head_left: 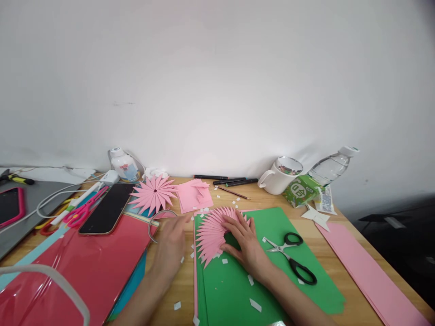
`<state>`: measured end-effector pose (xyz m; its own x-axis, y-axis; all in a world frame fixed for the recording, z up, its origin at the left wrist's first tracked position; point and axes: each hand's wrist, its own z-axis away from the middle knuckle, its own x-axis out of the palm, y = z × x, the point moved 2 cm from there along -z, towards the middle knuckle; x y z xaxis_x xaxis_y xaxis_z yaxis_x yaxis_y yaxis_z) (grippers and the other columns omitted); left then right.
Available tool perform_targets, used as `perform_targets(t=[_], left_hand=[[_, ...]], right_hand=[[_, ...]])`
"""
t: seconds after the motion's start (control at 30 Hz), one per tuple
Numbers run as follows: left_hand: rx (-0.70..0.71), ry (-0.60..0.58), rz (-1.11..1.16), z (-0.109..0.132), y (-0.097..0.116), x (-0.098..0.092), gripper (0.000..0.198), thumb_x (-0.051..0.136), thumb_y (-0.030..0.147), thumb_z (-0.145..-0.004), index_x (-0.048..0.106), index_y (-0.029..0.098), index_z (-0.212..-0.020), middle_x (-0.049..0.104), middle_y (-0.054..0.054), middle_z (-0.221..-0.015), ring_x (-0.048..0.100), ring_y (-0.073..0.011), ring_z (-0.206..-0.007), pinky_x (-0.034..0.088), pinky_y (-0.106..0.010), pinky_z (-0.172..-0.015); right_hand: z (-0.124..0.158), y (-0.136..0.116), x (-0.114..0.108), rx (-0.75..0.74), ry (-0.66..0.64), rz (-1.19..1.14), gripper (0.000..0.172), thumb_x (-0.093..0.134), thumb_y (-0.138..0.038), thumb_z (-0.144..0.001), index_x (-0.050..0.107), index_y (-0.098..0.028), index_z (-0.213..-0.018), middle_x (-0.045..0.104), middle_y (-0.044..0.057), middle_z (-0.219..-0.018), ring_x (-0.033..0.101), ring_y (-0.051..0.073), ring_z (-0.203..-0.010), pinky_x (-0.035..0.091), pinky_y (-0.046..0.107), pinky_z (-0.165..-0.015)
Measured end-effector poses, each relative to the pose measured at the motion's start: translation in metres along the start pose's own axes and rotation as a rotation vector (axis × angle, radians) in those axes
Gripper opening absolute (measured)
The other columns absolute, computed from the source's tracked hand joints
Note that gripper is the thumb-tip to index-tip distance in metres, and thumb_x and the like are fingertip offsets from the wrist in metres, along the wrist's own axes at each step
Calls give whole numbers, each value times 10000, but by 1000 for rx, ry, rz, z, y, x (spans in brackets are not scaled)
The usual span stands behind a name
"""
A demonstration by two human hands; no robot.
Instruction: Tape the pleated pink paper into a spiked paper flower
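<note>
The right hand lies with thumb and fingers spread on the 3 o'clock side of the pleated pink paper, which sits on green sheets; the left hand, at 9 o'clock, is blurred, so I cannot tell whether it holds anything. Outward from the pleats, red lettering on the white bottle at 10 o'clock and a pale round emblem on the green packet at 2 are too small to read.

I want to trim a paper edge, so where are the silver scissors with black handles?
In the head view, the silver scissors with black handles lie open on the green paper sheets, to the right of the person's right hand.
</note>
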<state>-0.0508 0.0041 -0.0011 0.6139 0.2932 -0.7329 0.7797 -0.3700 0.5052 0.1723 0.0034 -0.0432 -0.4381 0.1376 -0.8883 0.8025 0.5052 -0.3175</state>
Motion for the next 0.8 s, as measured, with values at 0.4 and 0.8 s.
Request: perform_targets(t=[0.4,0.8], left_hand=[[-106,-326,-298,-2,-21,-31,154,566,197,-754,604,198,-604,665,-83,-766,580,-311,-887,455,-427,-749],[-402,82,780,-24,25,-42,437,574,342,-828,382,174,-1183,711,-108,-958,655,-208,-822,494,-293,-616]], right_hand=[[11,22,-29,107,216,188,315,372,-240,-937,556,-204,-1190,628,116,-1201,547,299,-1166,379,580,-981],[86,75,-74,197,-168,457,599,283,66,-716,619,-232,-1111,616,103,-1133,675,178,-742,525,287,-611]])
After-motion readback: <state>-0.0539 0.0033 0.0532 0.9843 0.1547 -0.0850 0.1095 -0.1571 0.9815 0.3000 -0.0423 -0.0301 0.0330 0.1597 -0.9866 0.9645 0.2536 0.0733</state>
